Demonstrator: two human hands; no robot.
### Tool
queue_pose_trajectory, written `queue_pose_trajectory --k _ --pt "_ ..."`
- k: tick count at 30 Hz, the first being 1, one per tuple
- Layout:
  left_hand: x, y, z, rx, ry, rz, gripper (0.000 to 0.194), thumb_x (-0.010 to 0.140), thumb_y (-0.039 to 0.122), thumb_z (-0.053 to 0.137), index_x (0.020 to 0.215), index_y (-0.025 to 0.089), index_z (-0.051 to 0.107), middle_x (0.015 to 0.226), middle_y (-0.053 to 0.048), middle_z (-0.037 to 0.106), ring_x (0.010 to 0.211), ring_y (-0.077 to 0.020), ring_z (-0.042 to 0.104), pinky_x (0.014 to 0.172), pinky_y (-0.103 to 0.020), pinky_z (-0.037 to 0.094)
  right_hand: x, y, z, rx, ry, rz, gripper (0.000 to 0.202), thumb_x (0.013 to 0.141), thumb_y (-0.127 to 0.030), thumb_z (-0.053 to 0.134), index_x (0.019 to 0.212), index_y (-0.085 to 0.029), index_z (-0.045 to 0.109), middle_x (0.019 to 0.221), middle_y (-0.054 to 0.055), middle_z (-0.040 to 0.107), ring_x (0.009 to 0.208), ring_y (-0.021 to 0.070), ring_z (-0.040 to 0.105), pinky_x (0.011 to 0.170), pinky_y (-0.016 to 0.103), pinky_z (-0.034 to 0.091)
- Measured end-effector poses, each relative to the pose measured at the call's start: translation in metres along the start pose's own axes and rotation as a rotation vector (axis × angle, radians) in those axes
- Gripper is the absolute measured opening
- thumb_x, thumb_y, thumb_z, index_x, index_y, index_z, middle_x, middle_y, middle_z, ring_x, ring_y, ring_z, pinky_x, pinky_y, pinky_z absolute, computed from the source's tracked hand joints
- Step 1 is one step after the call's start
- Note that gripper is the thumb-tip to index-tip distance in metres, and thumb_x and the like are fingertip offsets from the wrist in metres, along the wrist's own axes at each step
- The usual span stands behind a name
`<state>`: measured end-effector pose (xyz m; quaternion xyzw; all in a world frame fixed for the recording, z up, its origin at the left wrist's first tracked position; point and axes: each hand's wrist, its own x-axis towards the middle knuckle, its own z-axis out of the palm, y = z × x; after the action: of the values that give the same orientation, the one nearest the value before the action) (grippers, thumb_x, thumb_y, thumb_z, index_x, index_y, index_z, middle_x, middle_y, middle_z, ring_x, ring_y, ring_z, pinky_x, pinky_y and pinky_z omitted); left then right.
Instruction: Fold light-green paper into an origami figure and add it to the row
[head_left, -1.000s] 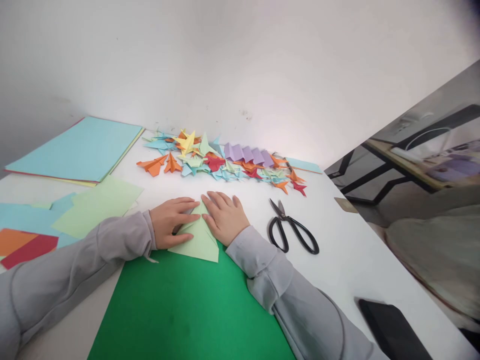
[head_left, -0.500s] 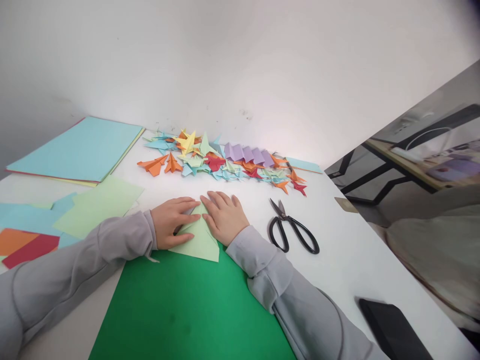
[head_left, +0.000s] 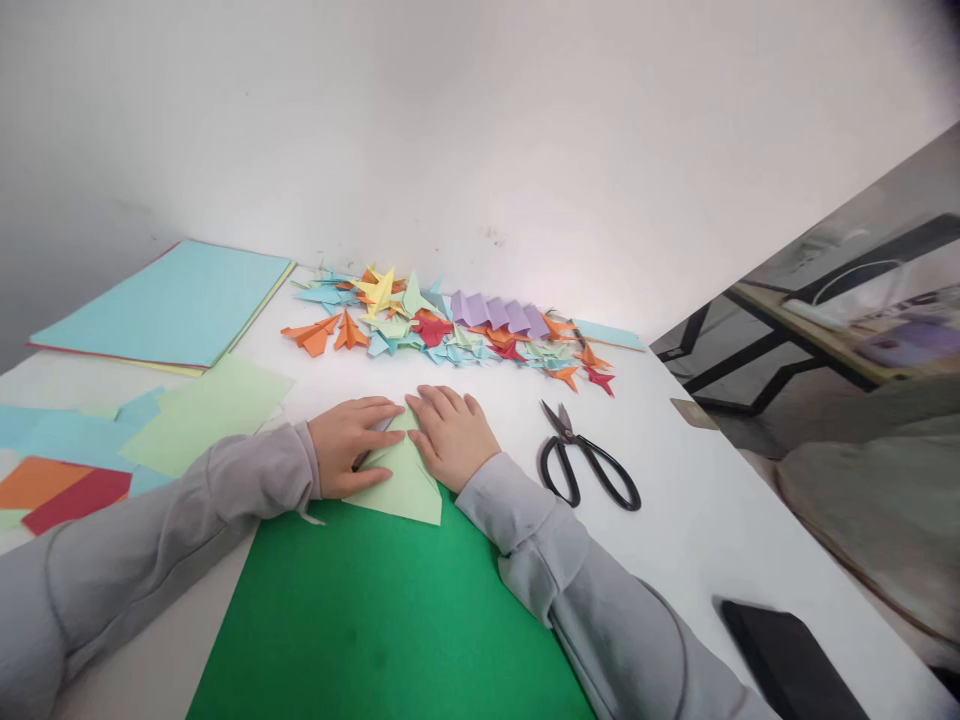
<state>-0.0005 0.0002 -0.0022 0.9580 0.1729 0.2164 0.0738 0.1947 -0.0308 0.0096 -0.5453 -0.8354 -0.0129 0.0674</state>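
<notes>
A light green sheet of paper [head_left: 403,487], folded to a point at its far end, lies on the far part of a green mat [head_left: 390,610]. My left hand [head_left: 349,447] rests on its left side, thumb and fingers stretched out and apart. On the right side of the fold lies my right hand [head_left: 455,435], its fingers extended flat near the pointed tip. Both sets of fingertips touch the paper and almost meet along its middle. Part of the left edge is hidden under my left hand.
Black-handled scissors [head_left: 589,458] lie partly spread at right. Behind my hands is a pile of folded paper shapes [head_left: 435,328] against the wall. Stacked coloured sheets [head_left: 169,305] and loose paper pieces [head_left: 206,415] are at left. A black flat object [head_left: 787,655] lies near the right edge.
The view has shifted slightly, so everything appears a little farther right and lower. My hands stay on the folded paper with almost the same finger positions.
</notes>
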Motion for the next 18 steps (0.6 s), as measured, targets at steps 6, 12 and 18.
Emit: queue_pose_trajectory --k 6,12,18 --pt "0.0 -0.0004 -0.0002 0.025 -0.007 -0.001 0.042 0.075 0.036 0.048 0.107 0.01 0.058 0.121 -0.02 0.048 0.112 -0.0299 0.041 0.093 -0.048 0.037 -0.0006 0.0009 0.0052 0.017 0.018 0.017 0.05 0.086 -0.039 0.031 0.129 -0.014 0.037 0.136 0.009 0.037 0.123 0.026 0.029 0.099 0.048 0.022" --pt "-0.0005 0.0 0.0006 0.031 0.001 -0.004 0.042 0.075 0.036 0.047 0.107 0.011 0.058 0.121 -0.019 0.048 0.112 -0.0295 0.042 0.093 -0.048 0.037 -0.0001 0.0012 0.0021 0.025 -0.005 0.019 0.049 0.086 -0.038 0.032 0.13 -0.019 0.035 0.137 0.007 0.036 0.123 0.0255 0.029 0.098 0.048 0.023" --pt "-0.001 -0.0015 0.0018 0.011 0.012 0.01 0.043 0.074 0.036 0.048 0.106 0.01 0.059 0.119 -0.021 0.048 0.111 -0.0299 0.042 0.092 -0.048 0.037 0.0015 0.0015 -0.0013 0.002 -0.021 -0.002 0.048 0.086 -0.038 0.032 0.128 -0.019 0.038 0.136 0.009 0.037 0.122 0.0269 0.03 0.096 0.047 0.026"
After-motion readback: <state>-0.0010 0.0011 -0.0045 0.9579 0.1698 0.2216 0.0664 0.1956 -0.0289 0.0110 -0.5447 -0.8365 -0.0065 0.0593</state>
